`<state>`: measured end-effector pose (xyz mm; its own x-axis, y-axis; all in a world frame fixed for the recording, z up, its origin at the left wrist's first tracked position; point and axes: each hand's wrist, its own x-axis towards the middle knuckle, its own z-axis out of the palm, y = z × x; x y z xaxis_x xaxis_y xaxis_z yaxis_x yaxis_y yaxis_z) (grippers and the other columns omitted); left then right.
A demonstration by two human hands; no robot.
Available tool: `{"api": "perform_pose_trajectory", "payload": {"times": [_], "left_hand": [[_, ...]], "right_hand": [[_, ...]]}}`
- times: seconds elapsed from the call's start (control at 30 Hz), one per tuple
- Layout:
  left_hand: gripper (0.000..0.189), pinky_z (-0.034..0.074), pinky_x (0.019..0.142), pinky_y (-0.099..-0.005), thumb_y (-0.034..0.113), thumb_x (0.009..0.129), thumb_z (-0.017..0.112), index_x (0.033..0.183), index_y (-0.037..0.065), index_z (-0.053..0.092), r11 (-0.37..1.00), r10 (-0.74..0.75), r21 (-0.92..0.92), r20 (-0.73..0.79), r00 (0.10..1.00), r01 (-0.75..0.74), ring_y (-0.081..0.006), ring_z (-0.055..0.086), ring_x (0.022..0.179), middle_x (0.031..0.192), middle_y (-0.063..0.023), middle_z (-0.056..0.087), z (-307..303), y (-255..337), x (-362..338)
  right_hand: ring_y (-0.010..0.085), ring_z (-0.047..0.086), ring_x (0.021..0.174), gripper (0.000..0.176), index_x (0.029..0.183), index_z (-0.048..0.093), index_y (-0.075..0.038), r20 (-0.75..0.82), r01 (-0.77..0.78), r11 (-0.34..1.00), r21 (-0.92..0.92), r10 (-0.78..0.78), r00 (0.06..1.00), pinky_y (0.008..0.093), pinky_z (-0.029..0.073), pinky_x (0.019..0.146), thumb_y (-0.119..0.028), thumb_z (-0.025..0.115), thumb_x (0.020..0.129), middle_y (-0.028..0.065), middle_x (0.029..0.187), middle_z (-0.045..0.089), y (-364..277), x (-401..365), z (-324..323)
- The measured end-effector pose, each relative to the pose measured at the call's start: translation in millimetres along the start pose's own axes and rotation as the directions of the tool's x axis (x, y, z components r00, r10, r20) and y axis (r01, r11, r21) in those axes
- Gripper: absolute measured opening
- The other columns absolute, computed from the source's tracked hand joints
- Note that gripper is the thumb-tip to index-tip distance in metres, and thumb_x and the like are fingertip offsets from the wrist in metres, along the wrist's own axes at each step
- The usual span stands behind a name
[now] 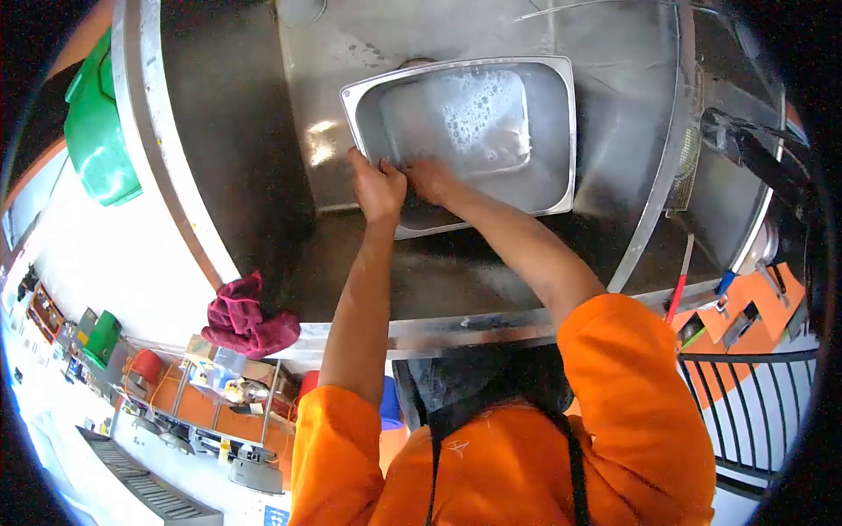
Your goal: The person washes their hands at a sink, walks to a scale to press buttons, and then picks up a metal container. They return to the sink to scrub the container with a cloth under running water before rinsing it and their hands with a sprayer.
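A deep rectangular steel pan (568,131) sits tilted in the sink, with soapy water and white suds (478,114) inside. My left hand (379,188) is closed on the pan's left rim near its front corner. Inside the pan, close to the same wall, is my right hand (430,181). Its fingers look curled and pressed together against the inner side; whatever they may hold is hidden.
The steel sink (237,96) surrounds the pan. A dark red cloth (250,320) hangs over its front left edge. Outside on the left is a green container (96,131). A red-handled tool (677,294) leans at the right, by a black railing (745,394).
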<state>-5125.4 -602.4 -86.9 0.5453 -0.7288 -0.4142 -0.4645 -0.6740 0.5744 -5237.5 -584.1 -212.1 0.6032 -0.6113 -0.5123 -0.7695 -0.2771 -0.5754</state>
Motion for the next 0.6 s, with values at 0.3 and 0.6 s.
{"api": "perform_pose_trajectory", "payload": {"times": [0.3, 0.6], "left_hand": [[0.04, 0.042, 0.07, -0.0517, 0.005, 0.076, 0.051, 0.113, 0.0, 0.035, 0.989, 0.116, -0.093, 0.005, 0.993, -0.115, -0.0481, 0.055, 0.08, 0.084, -0.029, 0.058, 7, -15, 3], [0.04, 0.043, 0.063, -0.0519, 0.005, 0.076, 0.052, 0.113, 0.0, 0.035, 0.999, 0.027, -0.04, 0.099, 0.995, -0.023, -0.0461, 0.056, 0.072, 0.075, -0.0263, 0.058, 12, -28, 10]], "right_hand": [[0.0308, 0.06, 0.085, 0.018, 0.086, 0.066, -0.009, 0.231, 0.105, 0.954, -0.279, -0.039, 0.972, 0.0406, 0.05, 0.07, -0.017, 0.053, 0.078, 0.0172, 0.083, 0.06, 61, -53, -82], [0.038, 0.052, 0.095, 0.02, 0.087, 0.065, -0.001, -0.073, 0.038, 0.574, -0.818, -0.169, 0.983, 0.0508, 0.045, 0.078, -0.014, 0.052, 0.077, 0.0194, 0.094, 0.056, 138, -66, -107]]}}
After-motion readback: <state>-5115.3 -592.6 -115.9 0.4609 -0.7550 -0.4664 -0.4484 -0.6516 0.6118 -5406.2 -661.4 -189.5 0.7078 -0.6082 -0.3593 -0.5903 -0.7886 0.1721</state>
